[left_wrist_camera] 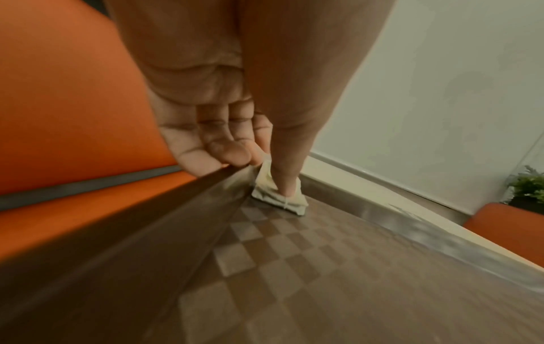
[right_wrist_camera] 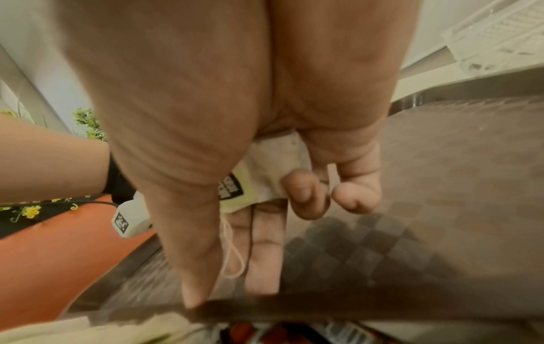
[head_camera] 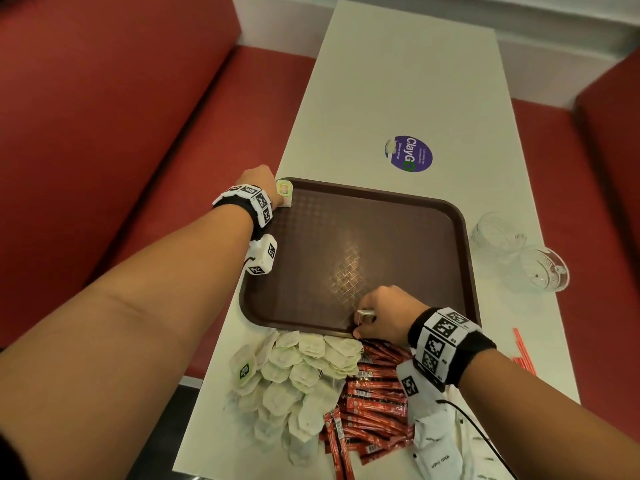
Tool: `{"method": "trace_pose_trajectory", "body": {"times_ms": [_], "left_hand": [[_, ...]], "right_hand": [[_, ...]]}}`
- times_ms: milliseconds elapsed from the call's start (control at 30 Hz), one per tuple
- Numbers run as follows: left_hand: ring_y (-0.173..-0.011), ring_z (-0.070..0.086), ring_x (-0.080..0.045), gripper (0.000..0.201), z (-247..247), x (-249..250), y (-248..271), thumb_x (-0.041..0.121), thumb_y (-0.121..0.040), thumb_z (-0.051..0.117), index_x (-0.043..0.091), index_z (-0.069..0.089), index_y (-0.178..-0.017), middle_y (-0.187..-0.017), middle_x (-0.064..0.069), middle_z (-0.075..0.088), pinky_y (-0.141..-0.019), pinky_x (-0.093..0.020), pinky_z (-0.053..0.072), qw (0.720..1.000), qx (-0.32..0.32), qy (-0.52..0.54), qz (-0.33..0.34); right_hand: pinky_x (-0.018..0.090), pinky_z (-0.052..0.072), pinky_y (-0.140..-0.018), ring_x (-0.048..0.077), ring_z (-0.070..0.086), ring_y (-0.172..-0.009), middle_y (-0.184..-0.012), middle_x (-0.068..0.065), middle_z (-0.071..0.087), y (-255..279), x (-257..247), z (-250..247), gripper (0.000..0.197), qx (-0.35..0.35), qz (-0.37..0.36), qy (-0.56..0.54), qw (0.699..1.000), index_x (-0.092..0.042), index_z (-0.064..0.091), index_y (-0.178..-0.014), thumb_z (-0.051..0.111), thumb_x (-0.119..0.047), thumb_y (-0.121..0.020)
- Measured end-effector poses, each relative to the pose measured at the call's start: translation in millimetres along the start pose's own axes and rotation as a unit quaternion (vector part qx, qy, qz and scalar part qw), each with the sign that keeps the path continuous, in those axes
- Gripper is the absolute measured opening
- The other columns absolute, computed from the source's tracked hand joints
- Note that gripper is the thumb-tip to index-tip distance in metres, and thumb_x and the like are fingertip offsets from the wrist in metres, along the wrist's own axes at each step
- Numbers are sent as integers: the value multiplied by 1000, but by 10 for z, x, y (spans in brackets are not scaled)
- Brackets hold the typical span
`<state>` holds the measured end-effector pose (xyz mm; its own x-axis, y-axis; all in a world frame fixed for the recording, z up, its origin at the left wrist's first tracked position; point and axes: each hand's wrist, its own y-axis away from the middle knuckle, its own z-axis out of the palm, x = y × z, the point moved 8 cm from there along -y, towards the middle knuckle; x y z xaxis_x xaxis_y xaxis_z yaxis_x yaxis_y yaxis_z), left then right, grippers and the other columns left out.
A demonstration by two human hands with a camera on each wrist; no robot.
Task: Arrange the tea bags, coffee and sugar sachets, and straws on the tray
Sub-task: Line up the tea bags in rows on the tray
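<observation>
A brown tray (head_camera: 346, 244) lies on the white table. My left hand (head_camera: 273, 187) is at its far left corner, where the thumb and fingers pinch a tea bag (left_wrist_camera: 276, 197) that touches the tray floor (left_wrist_camera: 324, 267). The same tea bag (head_camera: 284, 192) shows a green tag in the head view. My right hand (head_camera: 367, 320) is over the tray's near rim. Its ring and little fingers (right_wrist_camera: 356, 195) curl on a tea bag (right_wrist_camera: 270, 163) held in the palm, with the string hanging down. In front of the tray lie piled tea bags (head_camera: 298, 372), red coffee sachets (head_camera: 374, 400) and white sugar sachets (head_camera: 436, 445).
Red straws (head_camera: 521, 351) lie at the table's right edge. Two clear glass bowls (head_camera: 498, 233) (head_camera: 547, 268) stand right of the tray. A purple sticker (head_camera: 408, 154) marks the table beyond it. Red benches (head_camera: 104, 133) flank both sides.
</observation>
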<state>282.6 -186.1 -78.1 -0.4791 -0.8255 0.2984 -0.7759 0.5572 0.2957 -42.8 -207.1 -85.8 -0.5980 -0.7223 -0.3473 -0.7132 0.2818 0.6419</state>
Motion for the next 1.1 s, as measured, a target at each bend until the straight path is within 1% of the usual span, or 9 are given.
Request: {"method": "trace_pose_trajectory", "body": {"times_ms": [167,233,333,433,500,700,867,1000,1100], "left_hand": [[-95,63,-25,34,-169,162,332,45,-86,67,23,61,-111,-105,-2,66,-79,-35,52,997,30,49,56],[-90,62,-14,23,-231,338,633,46,-88,68,30,64,-104,-100,9,66,-81,-31,51,985,17,101,136],[-84,61,-6,22,-221,566,1226,45,-83,76,31,71,-99,-92,14,68,-78,-25,49,946,-74,181,257],[-85,63,-10,33,-154,587,1608,39,-75,83,25,73,-104,-93,10,70,-77,-22,51,911,-123,249,305],[-82,61,-8,27,-127,551,1693,33,-78,83,24,74,-101,-91,10,69,-75,-23,51,907,-92,256,321],[-80,62,-10,3,-275,459,1736,27,-89,73,26,72,-92,-86,12,69,-74,-27,52,910,-2,270,316],[-80,64,-9,6,-177,407,1743,26,-88,75,25,73,-94,-87,9,72,-78,-25,54,909,-43,294,292],[-82,66,-14,4,-97,268,1407,23,-87,76,24,71,-87,-85,7,72,-84,-37,56,932,-11,269,243],[-82,66,-15,6,-166,63,971,24,-86,75,25,70,-82,-84,6,72,-84,-33,55,958,72,235,149]], "right_hand": [[29,41,-56,15,50,-62,-79,0,55,-1,-126,-298,18,89,-26,-186,978,-20,40,-97,58,-16,-94],[38,44,-60,17,49,-63,-76,2,54,-17,-198,-457,13,121,-41,-217,968,-19,43,-91,54,-17,-96],[42,50,-69,18,58,-65,-73,4,63,-47,-342,-630,15,152,-75,-281,945,-20,48,-84,55,-18,-98],[42,55,-74,19,66,-72,-80,3,69,-83,-445,-708,11,159,-101,-325,927,-24,52,-90,56,-20,-99],[41,54,-77,20,65,-80,-87,0,67,-92,-480,-741,5,178,-115,-313,926,-28,56,-95,59,-26,-99],[44,54,-80,21,64,-83,-93,4,69,-76,-547,-726,16,208,-146,-288,923,-17,65,-101,68,-32,-94],[40,56,-78,20,65,-85,-93,2,69,-83,-528,-770,22,241,-132,-300,914,-18,66,-103,71,-36,-92],[33,53,-83,10,61,-85,-100,-6,65,-174,-417,-644,43,195,-89,-255,943,-21,55,-122,75,-35,-87],[27,49,-82,9,60,-87,-102,-8,64,-173,-289,-455,47,128,-50,-144,980,-21,57,-123,76,-41,-85]]}}
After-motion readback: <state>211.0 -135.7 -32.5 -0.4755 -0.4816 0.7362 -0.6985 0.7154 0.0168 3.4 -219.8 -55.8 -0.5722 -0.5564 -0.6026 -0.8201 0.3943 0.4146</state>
